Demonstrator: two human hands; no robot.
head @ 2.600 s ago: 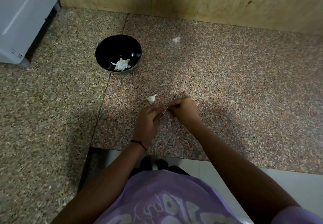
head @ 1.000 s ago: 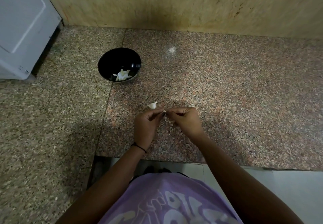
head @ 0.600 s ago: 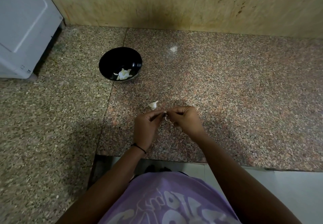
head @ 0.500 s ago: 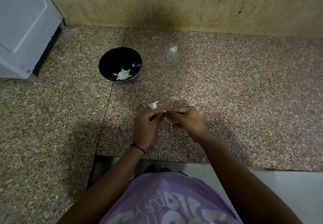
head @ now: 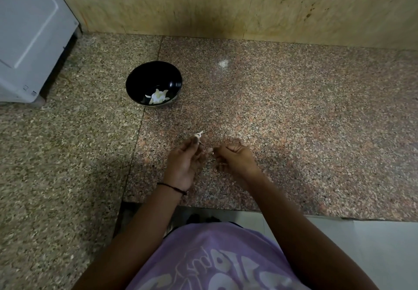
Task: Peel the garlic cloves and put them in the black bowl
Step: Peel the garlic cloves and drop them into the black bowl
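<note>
The black bowl stands on the granite counter at the back left, with several peeled garlic cloves in its bottom. Near the counter's front edge my two hands hover close together. My left hand has its palm turned up and its fingers curled round a small garlic clove that is mostly hidden. My right hand is curled a short way to the right, and a white scrap of garlic skin is pinched at its fingertips. One unpeeled clove lies on the counter just beyond my left thumb.
A white appliance stands at the back left, close to the bowl. A beige wall closes off the back of the granite counter. The counter's front edge runs just below my wrists, with pale floor under it.
My hands were touching over the clove and have drawn a little apart. My left palm has turned upward. The bowl and the loose clove have not moved.
</note>
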